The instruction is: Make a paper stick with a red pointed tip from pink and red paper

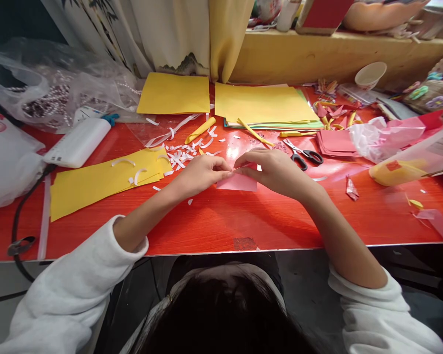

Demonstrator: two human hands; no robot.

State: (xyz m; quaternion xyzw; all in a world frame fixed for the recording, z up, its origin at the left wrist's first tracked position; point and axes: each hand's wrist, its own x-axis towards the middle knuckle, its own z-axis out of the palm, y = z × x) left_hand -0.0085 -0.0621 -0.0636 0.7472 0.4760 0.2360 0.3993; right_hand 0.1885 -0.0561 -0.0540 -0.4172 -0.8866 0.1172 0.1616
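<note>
A small square of pink paper [239, 184] is held between my two hands just above the red table. My left hand [203, 172] pinches its left upper edge between thumb and finger. From the other side, my right hand [268, 166] grips the paper, its fingers curled over the top edge and partly hiding it. The two sets of fingertips nearly meet. Black-handled scissors [305, 156] lie to the right of my right hand. White paper scraps [180, 158] are scattered beyond my left hand, near a rolled yellow paper tube [200, 130].
Yellow strips [103, 179] lie at the left beside a white power strip [79, 140]. Yellow sheets [173, 93] and a stack of coloured paper [262, 103] are at the back. Red paper squares [337, 142] and crumpled pink plastic [387, 137] sit at the right.
</note>
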